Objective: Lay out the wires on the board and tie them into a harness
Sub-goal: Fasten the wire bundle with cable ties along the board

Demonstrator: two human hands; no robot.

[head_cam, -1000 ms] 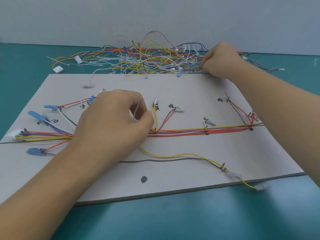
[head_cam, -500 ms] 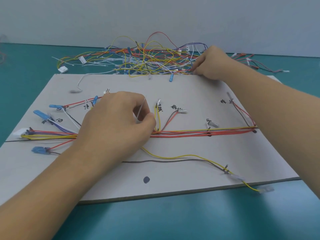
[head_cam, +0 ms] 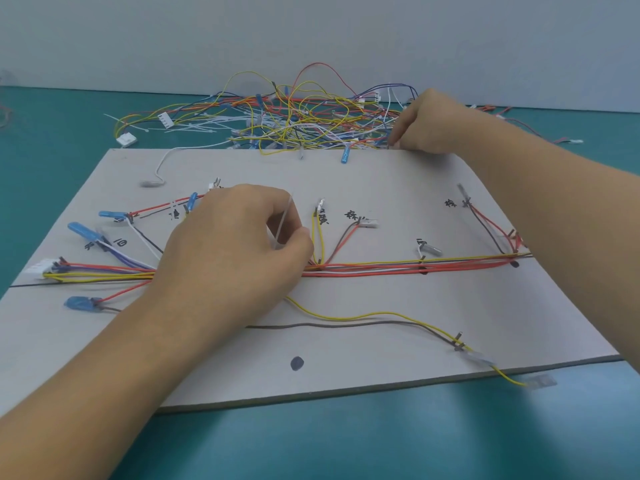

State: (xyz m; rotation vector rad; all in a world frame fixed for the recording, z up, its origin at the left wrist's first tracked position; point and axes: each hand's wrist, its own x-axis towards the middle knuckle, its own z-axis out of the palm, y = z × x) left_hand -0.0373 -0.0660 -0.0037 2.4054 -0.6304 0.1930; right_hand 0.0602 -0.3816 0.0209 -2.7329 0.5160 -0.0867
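A grey board (head_cam: pixel 346 174) lies on the teal table. Red, yellow, white and dark wires run across it as a bundle (head_cam: pixel 398 266), with branches ending in blue and clear connectors. My left hand (head_cam: pixel 235 244) rests on the bundle at mid-board and pinches a white cable tie (head_cam: pixel 284 220) between thumb and fingers. My right hand (head_cam: pixel 426 124) reaches to the board's far edge, fingers curled down into a tangled pile of loose wires (head_cam: pixel 294 119); what they grasp is hidden.
A yellow and a dark wire (head_cam: pixel 346 320) trail toward the board's front right corner, ending in a clear connector (head_cam: pixel 540 381) off the board. White connectors (head_cam: pixel 126 140) and white cable ties (head_cam: pixel 194 128) lie behind the board on the left. A wall stands close behind.
My right hand has slid left along the board's far edge, into the loose pile. My left hand has kept its place with the cable tie.
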